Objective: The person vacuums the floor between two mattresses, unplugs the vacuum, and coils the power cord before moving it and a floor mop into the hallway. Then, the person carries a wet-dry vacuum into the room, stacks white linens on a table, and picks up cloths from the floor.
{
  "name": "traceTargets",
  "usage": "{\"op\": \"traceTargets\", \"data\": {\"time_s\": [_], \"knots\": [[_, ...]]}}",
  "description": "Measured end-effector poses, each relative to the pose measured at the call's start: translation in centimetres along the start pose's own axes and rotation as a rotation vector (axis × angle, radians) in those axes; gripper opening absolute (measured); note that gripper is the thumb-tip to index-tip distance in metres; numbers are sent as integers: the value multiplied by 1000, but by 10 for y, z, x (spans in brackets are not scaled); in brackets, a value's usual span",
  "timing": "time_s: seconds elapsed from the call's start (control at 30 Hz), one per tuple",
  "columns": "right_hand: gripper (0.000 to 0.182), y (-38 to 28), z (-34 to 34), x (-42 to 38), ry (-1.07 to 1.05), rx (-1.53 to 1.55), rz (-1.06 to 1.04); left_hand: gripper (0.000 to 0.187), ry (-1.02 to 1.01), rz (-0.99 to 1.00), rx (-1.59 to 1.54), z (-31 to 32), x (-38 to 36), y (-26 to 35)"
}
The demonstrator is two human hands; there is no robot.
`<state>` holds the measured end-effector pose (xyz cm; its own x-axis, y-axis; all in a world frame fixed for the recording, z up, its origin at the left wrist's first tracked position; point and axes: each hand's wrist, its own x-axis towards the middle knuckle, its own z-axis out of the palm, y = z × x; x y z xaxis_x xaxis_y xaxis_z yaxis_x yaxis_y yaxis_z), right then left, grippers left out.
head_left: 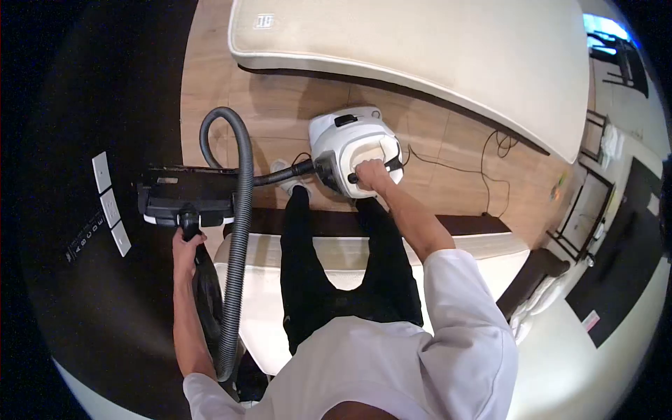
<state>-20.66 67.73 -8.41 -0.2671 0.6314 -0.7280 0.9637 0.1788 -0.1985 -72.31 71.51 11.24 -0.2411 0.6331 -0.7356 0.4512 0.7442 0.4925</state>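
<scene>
A white canister vacuum cleaner is by my feet, beside the bed frame. My right hand is closed around the black-tipped carrying handle on its top. My left hand grips the black wand just below the wide floor head, which is raised beside the dark wall. A grey ribbed hose loops up past the floor head and runs down along my left forearm. Its black end pipe joins the canister's side.
One cream mattress lies ahead, and another cream bed is close behind my legs. A thin dark cord trails across the wood floor. Switch plates are on the dark wall at left. A black-framed rack stands at right.
</scene>
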Motion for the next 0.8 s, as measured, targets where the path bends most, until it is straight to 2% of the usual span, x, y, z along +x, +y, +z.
{"op": "traceTargets", "data": {"time_s": [0.07, 0.13, 0.2, 0.3, 0.43, 0.53, 0.6, 0.67, 0.73, 0.8], "knots": [[19, 4, 4, 6, 11, -5, 34, 26, -15, -44, -151, 3, -5, -10], [19, 3, 17, 11, 46, 37, 40, 25, 32, -34, -113, 10, -16, -10], [18, -1, 24, 13, 43, 37, 55, 25, 16, -115, -157, 13, -14, -10], [16, 10, 27, -1, 63, 110, 61, 28, 12, -80, -111, 17, -3, -24], [14, 16, 28, -11, 43, 84, 93, 30, 17, -73, -126, 24, -16, 8], [15, 21, 36, -13, 82, 39, 130, 35, -64, -24, -42, 3, -7, -8], [17, 46, 27, -25, 39, 93, 156, 34, -58, -37, 30, 3, -24, 12], [18, 73, 40, -23, 80, 133, 213, 35, -92, 25, 43, 7, -37, 23], [19, 95, 50, -29, 110, 170, 258, 37, -45, 5, 70, 21, -63, 45], [22, 125, 56, -41, 21, 301, 318, 39, -17, 42, 62, 38, -81, 56]]}}
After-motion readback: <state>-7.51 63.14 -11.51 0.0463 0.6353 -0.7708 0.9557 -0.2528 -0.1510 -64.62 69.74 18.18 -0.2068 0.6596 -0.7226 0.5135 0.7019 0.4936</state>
